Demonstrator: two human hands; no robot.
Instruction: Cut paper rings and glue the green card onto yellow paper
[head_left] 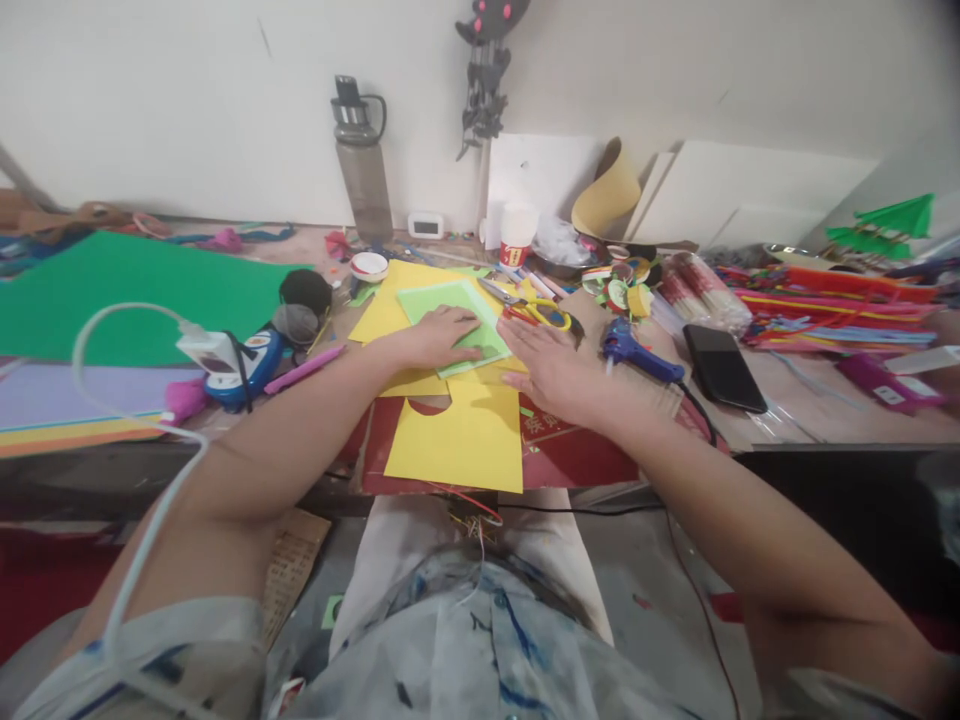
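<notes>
Head view, left to right: a large dark green sheet point(135, 290) lies at the far left of the cluttered wooden table point(787, 400), then the left hand point(442, 335) presses flat, fingers spread and holding nothing, on a light green paper square point(450, 305) lying on yellow paper sheets point(457, 435) at table centre. The right hand point(551, 370) lies palm down with fingers extended, touching the square's right edge and gripping nothing. Yellow-handled scissors point(544, 312) sit just behind it, a blue glue gun point(634, 352) beside it, and a black phone point(721, 366) further right.

Craft workspace: cluttered wooden table point(795, 400) bearing coloured paper sheets point(135, 285), blue glue gun point(634, 350), yellow-handled scissors point(541, 312), pipe-cleaner bundles point(825, 310).
</notes>
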